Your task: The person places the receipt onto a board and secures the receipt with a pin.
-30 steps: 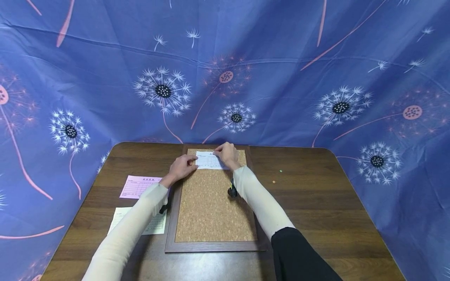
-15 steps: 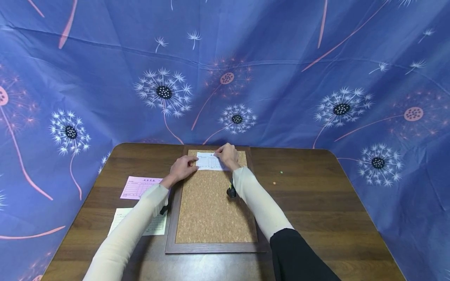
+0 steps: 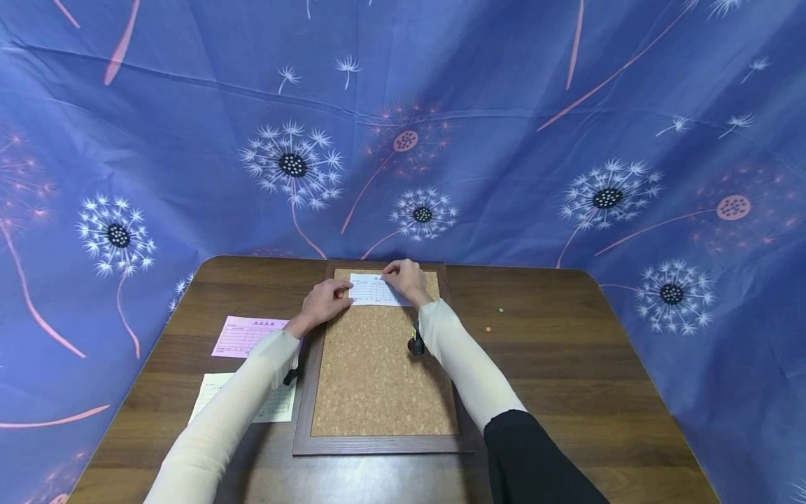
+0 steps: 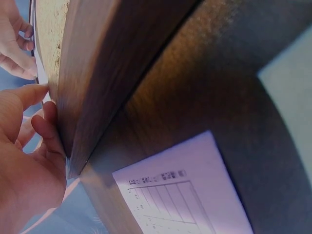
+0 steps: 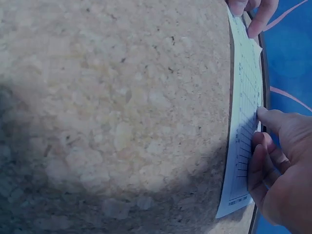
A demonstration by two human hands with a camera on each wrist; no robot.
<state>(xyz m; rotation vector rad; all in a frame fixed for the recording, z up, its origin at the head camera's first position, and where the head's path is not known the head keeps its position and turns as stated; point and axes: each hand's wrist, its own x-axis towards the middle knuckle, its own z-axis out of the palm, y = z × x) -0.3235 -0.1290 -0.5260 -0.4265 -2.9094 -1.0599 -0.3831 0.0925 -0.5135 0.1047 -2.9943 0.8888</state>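
Observation:
A white printed receipt slip (image 3: 371, 290) lies across the top of a framed cork board (image 3: 384, 371). My left hand (image 3: 325, 301) touches the slip's left end, with thumb and a finger spread at its two corners. On the slip's upper edge, toward its right side, my right hand (image 3: 406, 278) presses with the tip of its thumb. The other right fingers (image 5: 258, 141) bend loosely against the paper in the right wrist view. Whatever may lie under that thumb tip is hidden. The left wrist view shows the left hand (image 4: 29, 141) beside the board's wooden frame (image 4: 92, 73).
Left of the board lie a pink printed slip (image 3: 242, 337) and a pale green one (image 3: 277, 406), partly under the left forearm. Two tiny round pieces, one green (image 3: 500, 310) and one orange (image 3: 488, 329), sit right of the board. A blue dandelion-print cloth (image 3: 504, 175) hangs behind.

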